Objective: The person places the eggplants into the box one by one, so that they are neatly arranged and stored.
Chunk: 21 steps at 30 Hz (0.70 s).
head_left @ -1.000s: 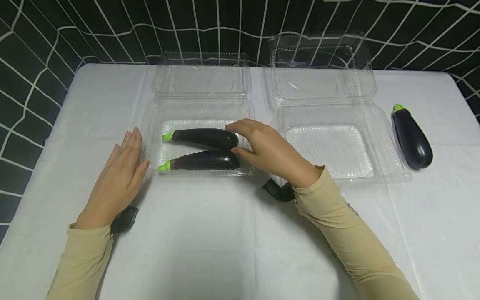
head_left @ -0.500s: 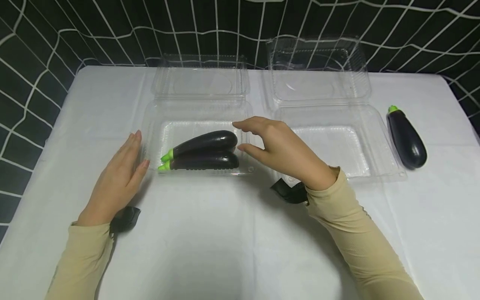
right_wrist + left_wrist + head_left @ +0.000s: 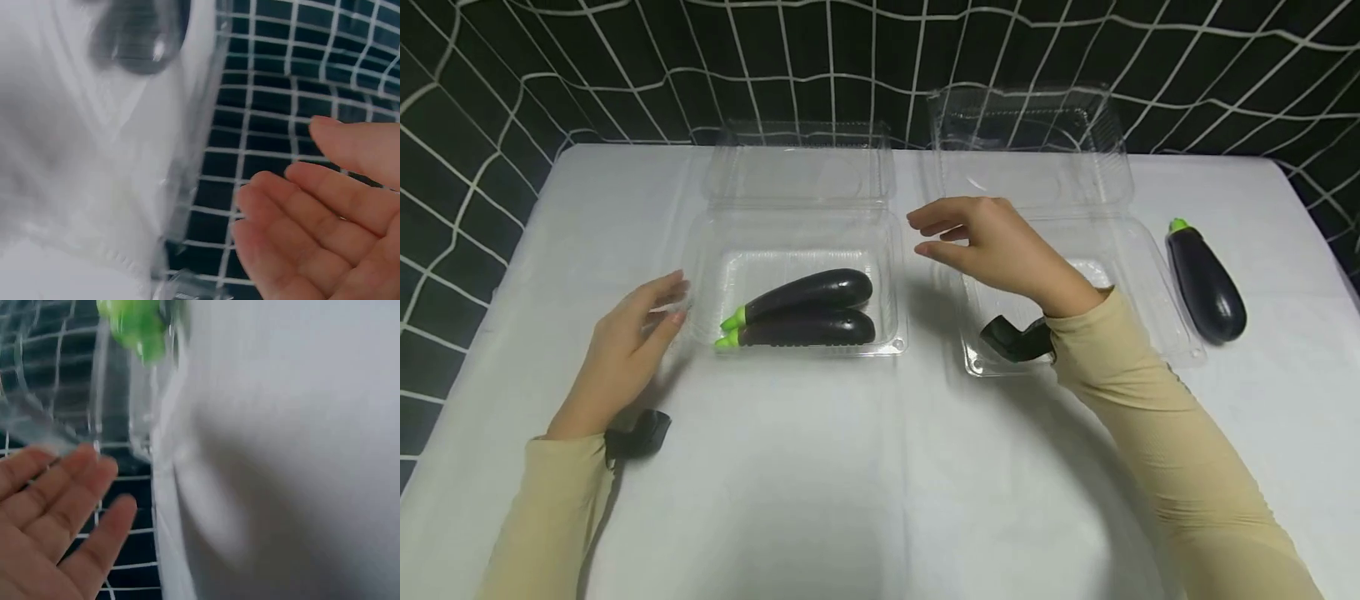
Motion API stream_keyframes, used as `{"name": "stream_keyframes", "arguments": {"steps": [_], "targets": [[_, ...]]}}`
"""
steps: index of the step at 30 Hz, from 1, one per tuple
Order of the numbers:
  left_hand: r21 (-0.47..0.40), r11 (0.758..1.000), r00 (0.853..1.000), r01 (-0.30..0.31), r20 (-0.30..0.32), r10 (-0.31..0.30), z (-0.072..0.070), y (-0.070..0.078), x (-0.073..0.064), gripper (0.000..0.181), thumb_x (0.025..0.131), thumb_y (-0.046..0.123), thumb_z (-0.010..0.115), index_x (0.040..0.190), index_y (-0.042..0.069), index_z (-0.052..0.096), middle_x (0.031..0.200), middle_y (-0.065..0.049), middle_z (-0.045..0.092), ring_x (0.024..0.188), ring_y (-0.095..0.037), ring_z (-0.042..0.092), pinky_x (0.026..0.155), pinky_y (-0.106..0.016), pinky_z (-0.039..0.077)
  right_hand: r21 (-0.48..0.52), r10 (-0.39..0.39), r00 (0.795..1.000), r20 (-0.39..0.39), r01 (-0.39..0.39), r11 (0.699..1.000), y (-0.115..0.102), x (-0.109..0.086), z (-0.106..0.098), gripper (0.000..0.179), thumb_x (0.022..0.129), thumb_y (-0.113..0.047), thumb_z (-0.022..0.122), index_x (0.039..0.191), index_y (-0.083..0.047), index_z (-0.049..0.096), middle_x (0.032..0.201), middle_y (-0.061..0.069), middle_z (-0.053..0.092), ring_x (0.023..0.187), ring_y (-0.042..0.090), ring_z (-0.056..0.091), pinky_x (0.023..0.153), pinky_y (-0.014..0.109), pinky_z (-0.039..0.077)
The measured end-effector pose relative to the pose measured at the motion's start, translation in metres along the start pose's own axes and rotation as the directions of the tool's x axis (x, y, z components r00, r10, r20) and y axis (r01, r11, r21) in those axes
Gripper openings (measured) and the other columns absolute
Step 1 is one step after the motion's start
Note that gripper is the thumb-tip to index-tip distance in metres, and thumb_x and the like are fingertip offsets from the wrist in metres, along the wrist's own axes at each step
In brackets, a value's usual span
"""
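Two dark eggplants with green stems lie side by side in the left clear plastic box (image 3: 890,275); the upper eggplant (image 3: 820,290) leans against the lower eggplant (image 3: 820,327). Just left of that box my left hand (image 3: 617,358) hovers with loosely bent fingers and nothing in it. My right hand (image 3: 1000,246) is raised over the near left part of the right plastic box (image 3: 1150,275), its fingers relaxed and holding nothing. A third eggplant (image 3: 1208,283) lies on the table to the right of that box. Blurred in the left wrist view is a green stem (image 3: 137,328).
Both boxes have their lids, the left lid (image 3: 801,175) and the right lid (image 3: 1030,171), standing open at the back. A white cloth (image 3: 820,467) covers the table. White-grid dark netting or cloth (image 3: 820,50) hangs behind.
The upper eggplant has swung its stem end down against the lower one. My right hand has let go and moved right and up. My left hand has drawn slightly away from the box.
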<state>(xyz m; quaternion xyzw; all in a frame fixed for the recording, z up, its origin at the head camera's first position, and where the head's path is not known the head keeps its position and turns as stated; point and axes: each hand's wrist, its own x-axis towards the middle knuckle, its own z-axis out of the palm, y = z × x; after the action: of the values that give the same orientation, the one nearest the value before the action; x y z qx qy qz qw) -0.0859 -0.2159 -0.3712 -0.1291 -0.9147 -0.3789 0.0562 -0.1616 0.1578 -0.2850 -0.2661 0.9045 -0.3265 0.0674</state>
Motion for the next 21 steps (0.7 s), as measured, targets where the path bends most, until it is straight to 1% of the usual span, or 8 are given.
{"name": "stream_keyframes", "arguments": {"steps": [1, 4, 8, 9, 11, 15, 17, 21], "targets": [[-0.028, 0.999, 1.0, 0.02, 0.013, -0.02, -0.003, -0.002, 0.004, 0.043, 0.1, 0.018, 0.046, 0.138, -0.001, 0.042, 0.13, -0.023, 0.053, 0.117, -0.039, 0.05, 0.095, -0.054, 0.04, 0.011, 0.014, 1.0, -0.001, -0.014, 1.0, 0.004, 0.004, -0.001, 0.031, 0.089, -0.007, 0.063, 0.118, 0.003, 0.062, 0.117, 0.017, 0.063, 0.104, 0.028, 0.062, 0.091, 0.036, 0.048], [-0.119, 0.989, 0.995, 0.083, 0.065, -0.075, -0.011, -0.008, 0.018, 0.041, 0.102, 0.023, 0.043, 0.136, 0.001, 0.045, 0.124, -0.019, 0.058, 0.109, -0.025, 0.058, 0.095, -0.039, 0.044, 0.027, 0.04, 0.999, 0.001, -0.04, 0.999, 0.014, 0.016, -0.004, 0.028, 0.09, -0.007, 0.062, 0.115, 0.004, 0.063, 0.116, 0.018, 0.064, 0.104, 0.028, 0.062, 0.09, 0.037, 0.049], [-0.254, 0.956, 0.979, 0.148, 0.178, -0.104, -0.022, -0.017, 0.036, 0.043, 0.102, 0.025, 0.043, 0.136, -0.001, 0.044, 0.114, -0.014, 0.063, 0.092, -0.007, 0.063, 0.084, -0.016, 0.046, 0.034, 0.074, 0.997, 0.028, -0.075, 0.997, 0.022, 0.029, -0.003, 0.028, 0.09, -0.008, 0.061, 0.114, 0.004, 0.064, 0.113, 0.018, 0.065, 0.103, 0.028, 0.062, 0.089, 0.039, 0.049], [-0.274, 0.946, 0.971, 0.173, 0.208, -0.117, -0.025, -0.018, 0.04, 0.044, 0.102, 0.026, 0.043, 0.136, -0.002, 0.044, 0.113, -0.013, 0.063, 0.089, -0.005, 0.063, 0.083, -0.015, 0.046, 0.037, 0.08, 0.996, 0.037, -0.081, 0.996, 0.024, 0.032, -0.003, 0.028, 0.09, -0.009, 0.061, 0.115, 0.004, 0.063, 0.113, 0.018, 0.065, 0.102, 0.029, 0.062, 0.089, 0.039, 0.049], [-0.266, 0.941, 0.956, 0.209, 0.257, -0.14, -0.031, -0.021, 0.047, 0.045, 0.101, 0.028, 0.045, 0.136, 0.0, 0.044, 0.113, -0.012, 0.063, 0.089, -0.006, 0.064, 0.081, -0.013, 0.046, 0.04, 0.095, 0.994, 0.057, -0.098, 0.994, 0.026, 0.037, -0.002, 0.028, 0.09, -0.009, 0.062, 0.115, 0.004, 0.063, 0.111, 0.018, 0.066, 0.102, 0.028, 0.063, 0.087, 0.039, 0.049], [-0.214, 0.941, 0.933, 0.261, 0.306, -0.189, -0.039, -0.022, 0.061, 0.047, 0.1, 0.033, 0.046, 0.136, 0.003, 0.045, 0.119, -0.017, 0.061, 0.09, -0.008, 0.064, 0.081, -0.013, 0.045, 0.069, 0.126, 0.99, 0.068, -0.131, 0.989, 0.029, 0.049, -0.002, 0.029, 0.089, -0.009, 0.063, 0.116, 0.003, 0.063, 0.111, 0.017, 0.067, 0.103, 0.026, 0.062, 0.088, 0.039, 0.048], [-0.232, 0.932, 0.929, 0.278, 0.314, -0.198, -0.04, -0.023, 0.071, 0.048, 0.101, 0.032, 0.044, 0.136, 0.0, 0.044, 0.12, -0.019, 0.059, 0.091, -0.007, 0.063, 0.082, -0.015, 0.047, 0.085, 0.147, 0.987, 0.064, -0.152, 0.985, 0.03, 0.055, -0.002, 0.03, 0.09, -0.01, 0.063, 0.117, 0.003, 0.063, 0.111, 0.017, 0.067, 0.103, 0.026, 0.062, 0.089, 0.038, 0.048], [-0.287, 0.902, 0.921, 0.323, 0.315, -0.229, -0.041, -0.022, 0.092, 0.049, 0.102, 0.029, 0.04, 0.137, -0.005, 0.04, 0.12, -0.02, 0.057, 0.094, -0.004, 0.061, 0.083, -0.017, 0.05, 0.098, 0.191, 0.98, 0.049, -0.195, 0.976, 0.031, 0.067, -0.003, 0.033, 0.09, -0.012, 0.061, 0.118, 0.005, 0.061, 0.111, 0.018, 0.066, 0.102, 0.028, 0.063, 0.088, 0.037, 0.049]]}}
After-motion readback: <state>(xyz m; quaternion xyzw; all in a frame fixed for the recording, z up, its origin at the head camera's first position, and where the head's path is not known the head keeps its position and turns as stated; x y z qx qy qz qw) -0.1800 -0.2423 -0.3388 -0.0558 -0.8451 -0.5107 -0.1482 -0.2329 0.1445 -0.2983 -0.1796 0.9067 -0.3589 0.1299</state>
